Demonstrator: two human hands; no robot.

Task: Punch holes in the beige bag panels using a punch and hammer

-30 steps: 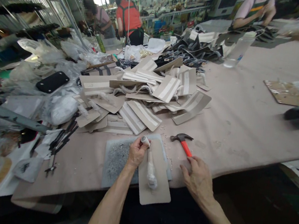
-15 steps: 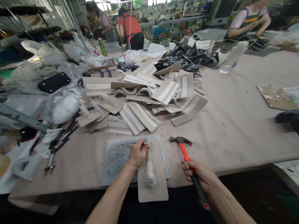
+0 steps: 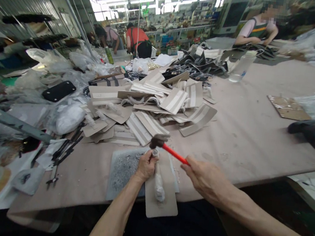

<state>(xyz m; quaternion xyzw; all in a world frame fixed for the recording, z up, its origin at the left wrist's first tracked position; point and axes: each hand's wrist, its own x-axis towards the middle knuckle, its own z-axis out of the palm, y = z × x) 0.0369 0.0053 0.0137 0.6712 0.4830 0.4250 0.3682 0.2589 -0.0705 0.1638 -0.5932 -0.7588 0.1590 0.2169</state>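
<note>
My left hand [image 3: 145, 166] is closed round a small metal punch [image 3: 155, 153] that stands upright on a beige leather piece [image 3: 163, 204]. That piece lies on a grey cutting pad [image 3: 123, 167] at the table's front edge, with a wrapped white handle [image 3: 158, 182] on it. My right hand [image 3: 203, 176] grips a hammer with a red handle [image 3: 174, 154]. The hammer's dark head [image 3: 159, 140] hangs just above the punch's top.
A heap of beige and white striped pieces [image 3: 159, 102] lies behind the pad. Plastic bags and dark tools [image 3: 63, 148] crowd the left side. A water bottle [image 3: 241, 67] stands far back. Other people work at the far end and at the back right.
My right hand picked the hammer up from the table and swung it left, bringing its head over the punch. My left hand stayed on the punch.
</note>
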